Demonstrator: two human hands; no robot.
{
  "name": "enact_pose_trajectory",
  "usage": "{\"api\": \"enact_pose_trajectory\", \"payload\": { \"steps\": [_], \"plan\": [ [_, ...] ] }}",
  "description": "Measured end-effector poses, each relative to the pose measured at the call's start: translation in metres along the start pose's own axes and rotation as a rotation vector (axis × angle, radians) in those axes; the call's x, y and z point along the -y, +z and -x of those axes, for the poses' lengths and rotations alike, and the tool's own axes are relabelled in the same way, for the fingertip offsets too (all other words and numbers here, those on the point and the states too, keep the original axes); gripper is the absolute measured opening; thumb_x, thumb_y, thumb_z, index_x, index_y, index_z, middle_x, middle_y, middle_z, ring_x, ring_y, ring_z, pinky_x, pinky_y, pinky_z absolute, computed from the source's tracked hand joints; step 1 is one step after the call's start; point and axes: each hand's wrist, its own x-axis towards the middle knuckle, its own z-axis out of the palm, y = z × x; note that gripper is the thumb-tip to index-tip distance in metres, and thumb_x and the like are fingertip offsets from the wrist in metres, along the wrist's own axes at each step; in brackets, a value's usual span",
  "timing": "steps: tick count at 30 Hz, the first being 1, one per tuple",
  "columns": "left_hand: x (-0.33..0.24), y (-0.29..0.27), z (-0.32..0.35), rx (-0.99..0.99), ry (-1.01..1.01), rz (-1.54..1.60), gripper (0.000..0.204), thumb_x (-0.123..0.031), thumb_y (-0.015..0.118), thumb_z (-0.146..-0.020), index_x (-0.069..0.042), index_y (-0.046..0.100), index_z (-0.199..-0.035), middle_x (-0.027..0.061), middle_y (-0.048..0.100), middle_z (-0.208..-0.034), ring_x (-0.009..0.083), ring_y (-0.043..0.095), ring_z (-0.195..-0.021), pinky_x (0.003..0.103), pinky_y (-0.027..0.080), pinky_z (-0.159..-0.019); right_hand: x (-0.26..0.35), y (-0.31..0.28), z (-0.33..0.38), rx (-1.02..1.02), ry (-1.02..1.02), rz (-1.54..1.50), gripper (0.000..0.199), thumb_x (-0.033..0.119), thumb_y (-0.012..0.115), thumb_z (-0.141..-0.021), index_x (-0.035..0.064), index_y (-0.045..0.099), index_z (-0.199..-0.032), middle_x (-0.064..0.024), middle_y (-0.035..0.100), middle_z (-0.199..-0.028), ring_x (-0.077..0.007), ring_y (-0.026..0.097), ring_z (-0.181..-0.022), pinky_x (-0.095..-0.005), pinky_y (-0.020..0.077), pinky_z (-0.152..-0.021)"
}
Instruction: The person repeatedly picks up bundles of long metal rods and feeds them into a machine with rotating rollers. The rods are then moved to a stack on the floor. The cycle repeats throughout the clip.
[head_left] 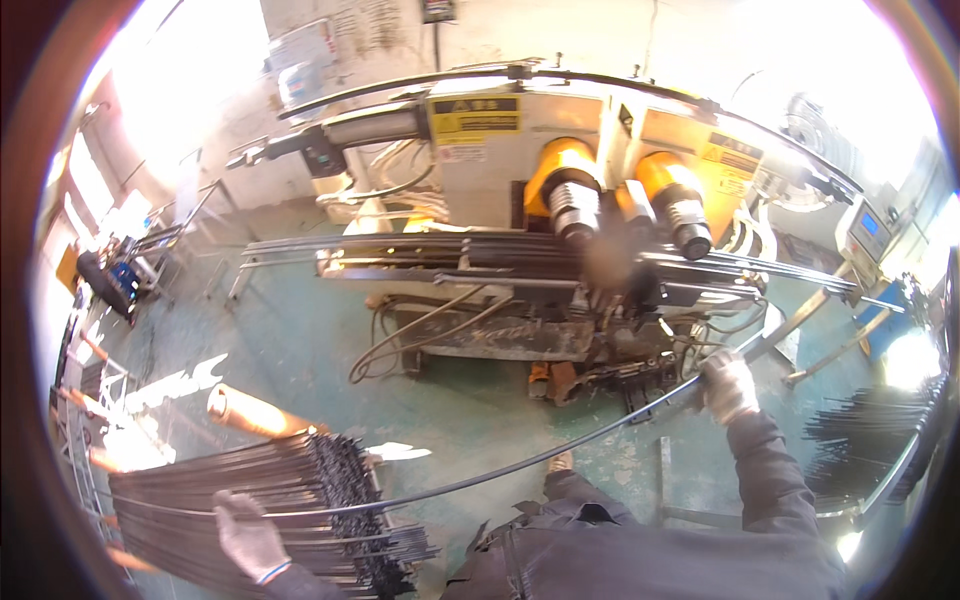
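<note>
A long, thin dark metal rod (520, 466) runs slantwise in front of me, from low on the left up to the right. My right hand (728, 385), in a pale work glove, is closed around it towards its far right part. My left hand (245, 535), also gloved, is over a stack of dark metal rods (200, 470). Its fingers look stretched out, and the long rod's left part passes beside its thumb. Whether that hand touches the rod is hard to tell.
Ahead stands a machine (480, 165) with two yellow cylinders (566, 180), long bars (420, 246) and loose hoses (410, 335). Cardboard tube (260, 412) lies beyond the rod stack. At right are a control panel (866, 232), more dark rods (865, 440) and a metal frame (665, 480).
</note>
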Motion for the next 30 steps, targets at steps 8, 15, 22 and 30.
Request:
{"api": "enact_pose_trajectory", "payload": {
  "steps": [8, 15, 22, 30],
  "plan": [
    [0.144, 0.234, -0.001, 0.202, -0.167, -0.209, 0.026, -0.026, 0.073, -0.118, -0.005, 0.072, -0.131, 0.0015, 0.075, -0.115, 0.0124, 0.07, -0.101, 0.03, 0.057, -0.093, -0.121, 0.068, -0.004, -0.733, 1.002, 0.112, 0.04, 0.011, 0.084, -0.099, 0.0032, 0.076, -0.138, -0.0234, 0.075, -0.141, -0.0396, 0.064, -0.144, -0.0497, 0.0517, -0.12],
    [0.271, 0.391, 0.015, 0.182, -0.436, -0.311, 0.02, -0.027, 0.074, -0.115, -0.008, 0.068, -0.114, 0.0009, 0.068, -0.096, 0.0161, 0.066, -0.088, 0.034, 0.057, -0.087, -0.089, 0.056, -0.068, -1.082, 1.174, -2.213, 0.029, -0.005, 0.058, -0.107, -0.0019, 0.064, -0.134, -0.0204, 0.074, -0.123, -0.0378, 0.078, -0.109, -0.0542, 0.0713, -0.098],
    [0.323, 0.397, -0.061, 0.239, -0.48, -0.245, 0.024, -0.03, 0.072, -0.116, -0.007, 0.072, -0.109, 0.0025, 0.071, -0.101, 0.017, 0.07, -0.091, 0.036, 0.06, -0.086, -0.113, 0.054, -0.135, -0.911, 1.375, -1.712, 0.015, 0.018, 0.07, -0.117, 0.0049, 0.069, -0.123, -0.0099, 0.08, -0.106, -0.0235, 0.081, -0.087, -0.0396, 0.0667, -0.07],
    [0.352, 0.343, -0.171, 0.296, -0.434, -0.353, 0.041, -0.046, 0.068, -0.117, -0.005, 0.072, -0.11, 0.0059, 0.073, -0.099, 0.0201, 0.068, -0.094, 0.037, 0.057, -0.093, -0.133, 0.069, -0.177, -0.732, 1.549, -1.039, 0.047, 0.033, 0.086, -0.104, -0.004, 0.068, -0.126, -0.0113, 0.074, -0.098, -0.0167, 0.07, -0.068, -0.0322, 0.0563, -0.055]
  ]
}}
